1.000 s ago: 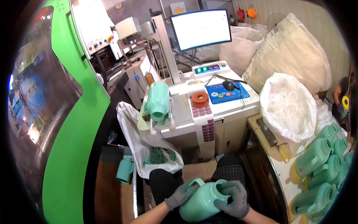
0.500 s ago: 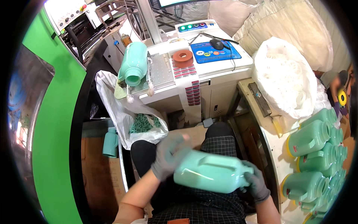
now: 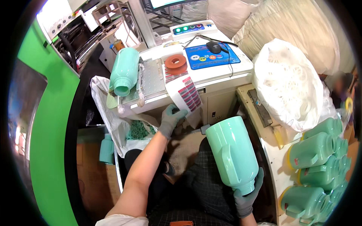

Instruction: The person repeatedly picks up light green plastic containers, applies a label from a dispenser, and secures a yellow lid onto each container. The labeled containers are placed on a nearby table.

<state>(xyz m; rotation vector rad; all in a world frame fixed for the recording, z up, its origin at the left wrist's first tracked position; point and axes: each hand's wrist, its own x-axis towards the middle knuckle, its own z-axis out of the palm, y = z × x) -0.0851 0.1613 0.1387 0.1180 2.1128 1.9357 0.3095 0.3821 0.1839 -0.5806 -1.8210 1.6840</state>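
Right hand (image 3: 247, 197) grips jug (image 3: 232, 154) by its neck end, base tilted up, face clear for a label. Left hand (image 3: 171, 118), well apart, pinches label strip (image 3: 186, 98) hanging off bench (image 3: 226, 77).

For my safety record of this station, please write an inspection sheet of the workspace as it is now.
Surface: white machine table carrying a blue control mat.
Job's things: mint-green plastic jug; hanging strip of red-and-white labels; second mint jug lying on the metal plate.
Clutter: orange tape roll; white bag of plastic parts; stacked green jugs.
Grip: right hand holds the jug's neck end; left hand touches the label strip.
Cables: black mouse cable across the mat.
Surroundings: green machine panel.
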